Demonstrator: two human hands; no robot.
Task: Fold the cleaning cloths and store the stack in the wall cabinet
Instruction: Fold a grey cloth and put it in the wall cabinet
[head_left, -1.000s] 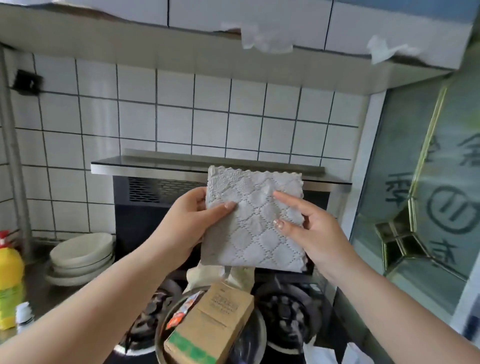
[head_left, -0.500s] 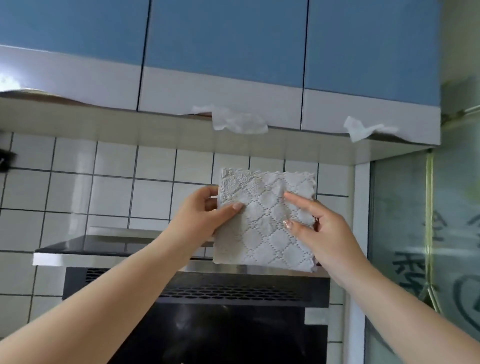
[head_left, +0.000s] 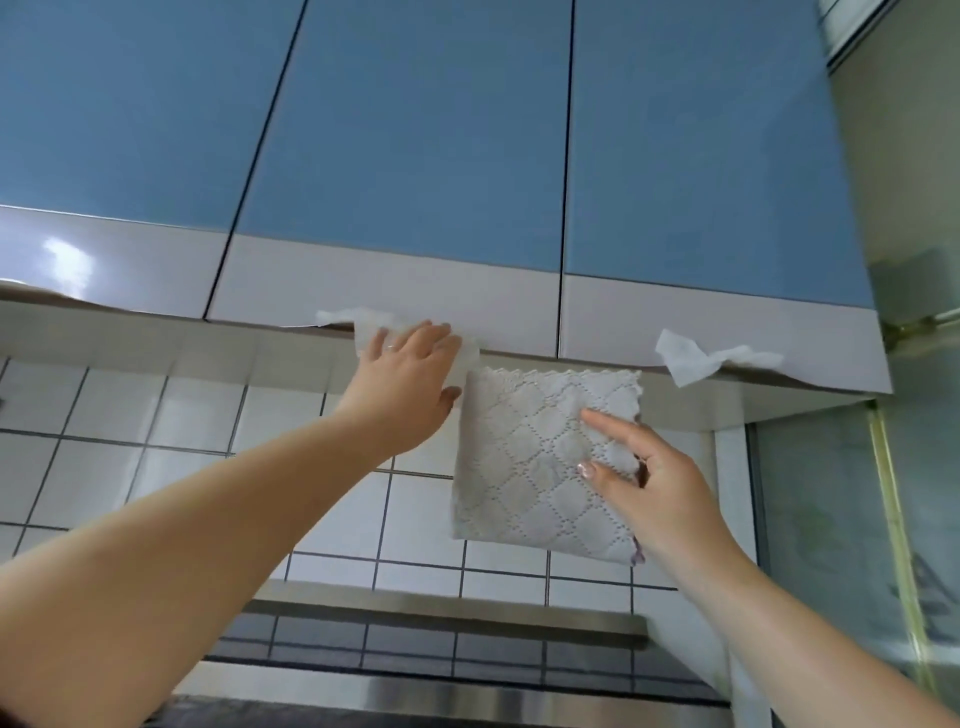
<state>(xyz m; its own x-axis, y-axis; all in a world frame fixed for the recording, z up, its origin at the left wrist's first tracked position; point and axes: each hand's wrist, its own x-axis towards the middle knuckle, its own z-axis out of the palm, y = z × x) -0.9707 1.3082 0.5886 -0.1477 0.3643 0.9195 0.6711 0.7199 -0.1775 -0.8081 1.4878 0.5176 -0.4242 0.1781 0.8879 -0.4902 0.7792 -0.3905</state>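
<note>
A folded stack of grey quilted cleaning cloths hangs in the air just under the wall cabinet. My right hand holds it by its right edge, thumb and forefinger on the front, the other fingers hidden behind. My left hand has let go and reaches up with straight fingers to the bottom edge of the middle cabinet door, touching the white paper tab that sticks out there. All three blue and white cabinet doors are closed.
A second white paper tab sticks out under the right door. White wall tiles sit behind my arms. The steel range hood lies below, and a glass panel with a brass frame stands at the right.
My view tilted up from the stove to the cabinet. Both hands raised the cloth stack. My left hand released the stack and moved up to the middle door's lower edge.
</note>
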